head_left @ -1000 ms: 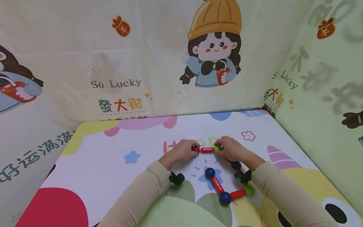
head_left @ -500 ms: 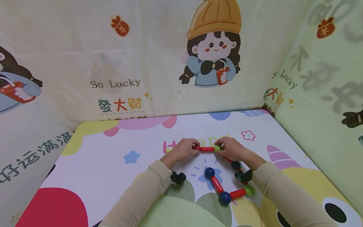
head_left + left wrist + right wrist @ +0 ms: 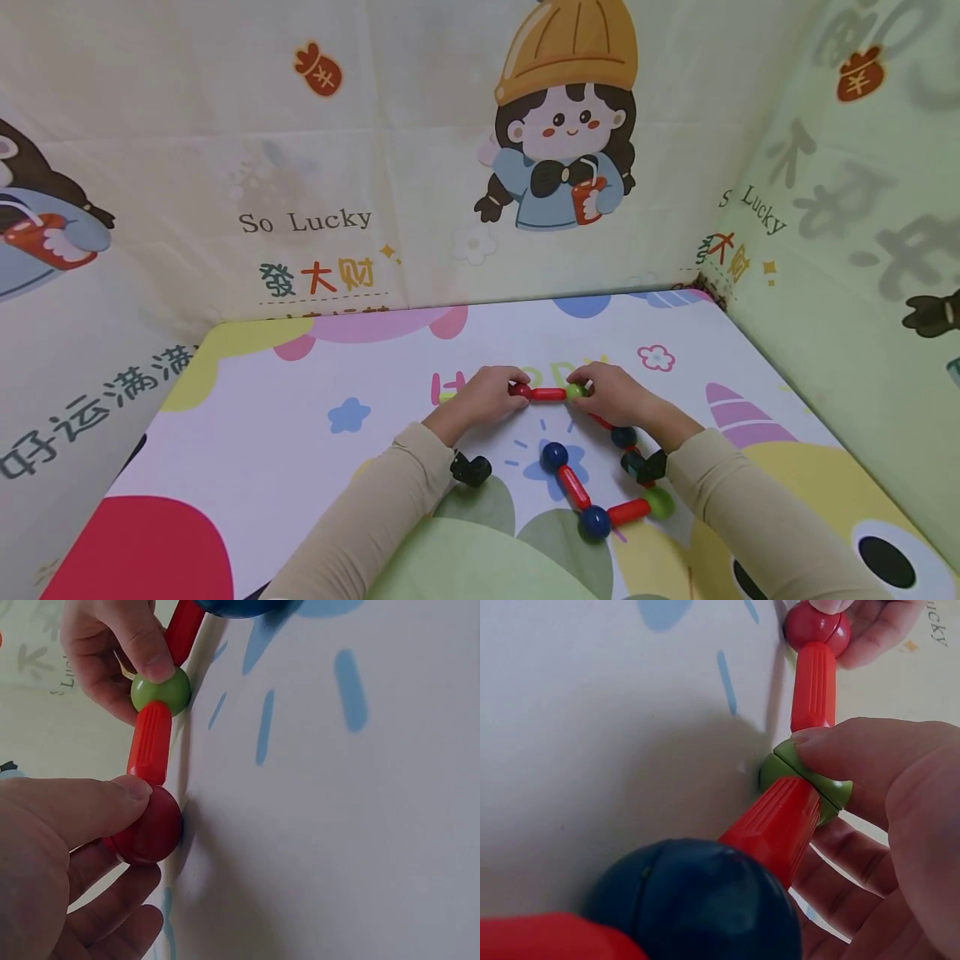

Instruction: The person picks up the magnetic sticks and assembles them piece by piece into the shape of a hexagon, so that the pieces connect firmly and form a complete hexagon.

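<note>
My left hand (image 3: 483, 398) pinches a red ball (image 3: 150, 829) between thumb and fingers. A red rod (image 3: 549, 394) joins that ball to a green ball (image 3: 806, 780), which my right hand (image 3: 613, 393) pinches. From the green ball a second red rod (image 3: 776, 825) runs to a dark blue ball (image 3: 624, 437). Nearer me, the chain goes on past the right wrist to another green ball (image 3: 660, 503), a red rod (image 3: 630, 512), a blue ball (image 3: 596, 522), one more red rod (image 3: 574, 487) and an end blue ball (image 3: 554, 457). The right wrist camera partly hides one rod.
The chain lies on a table (image 3: 285, 467) with a printed cartoon cover. A printed cloth wall (image 3: 420, 167) rises behind the table's far edge, and another cloth wall (image 3: 840, 250) stands at the right. A small black camera (image 3: 471, 470) sits on the left wrist.
A second ago a small gap showed between the red ball and the rod; now they touch. The left hand moved slightly right and up with the ball. The last half second shows hardly any motion.
</note>
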Motion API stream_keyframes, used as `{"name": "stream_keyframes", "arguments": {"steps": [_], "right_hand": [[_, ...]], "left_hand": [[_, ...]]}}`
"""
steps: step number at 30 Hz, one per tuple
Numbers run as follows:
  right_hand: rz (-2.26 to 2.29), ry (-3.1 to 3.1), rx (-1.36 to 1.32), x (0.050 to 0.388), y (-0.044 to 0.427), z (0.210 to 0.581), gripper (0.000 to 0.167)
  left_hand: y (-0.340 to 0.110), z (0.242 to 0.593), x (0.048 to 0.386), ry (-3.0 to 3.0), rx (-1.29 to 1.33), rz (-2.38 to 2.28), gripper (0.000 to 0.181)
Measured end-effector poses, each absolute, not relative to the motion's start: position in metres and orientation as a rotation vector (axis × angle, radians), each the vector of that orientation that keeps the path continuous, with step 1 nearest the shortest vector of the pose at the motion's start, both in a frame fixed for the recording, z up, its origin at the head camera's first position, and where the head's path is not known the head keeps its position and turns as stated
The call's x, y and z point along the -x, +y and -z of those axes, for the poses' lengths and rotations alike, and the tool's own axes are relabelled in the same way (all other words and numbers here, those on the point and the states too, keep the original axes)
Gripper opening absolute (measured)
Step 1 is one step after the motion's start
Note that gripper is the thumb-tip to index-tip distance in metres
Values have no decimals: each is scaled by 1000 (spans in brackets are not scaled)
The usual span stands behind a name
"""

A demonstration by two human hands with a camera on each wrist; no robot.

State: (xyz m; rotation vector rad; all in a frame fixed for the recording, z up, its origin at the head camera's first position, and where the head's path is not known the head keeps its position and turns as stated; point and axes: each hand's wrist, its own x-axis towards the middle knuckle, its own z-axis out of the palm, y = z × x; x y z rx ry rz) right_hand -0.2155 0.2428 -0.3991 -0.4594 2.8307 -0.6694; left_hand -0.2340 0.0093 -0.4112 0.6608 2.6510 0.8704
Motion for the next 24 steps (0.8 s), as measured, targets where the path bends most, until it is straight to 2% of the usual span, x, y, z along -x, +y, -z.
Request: {"name": "stream_keyframes", "arguments": {"steps": [10, 16, 24], "right_hand": [[679, 2838, 442, 212, 243, 398, 38], [700, 2833, 441, 209, 246, 399, 39], [705, 2839, 438, 204, 250, 398, 42]], "left_hand": [[-4, 407, 233, 2695, -688, -841, 42], [-36, 403, 234, 2767, -746, -823, 38], [-78, 411, 234, 2843, -636, -807, 32]]}}
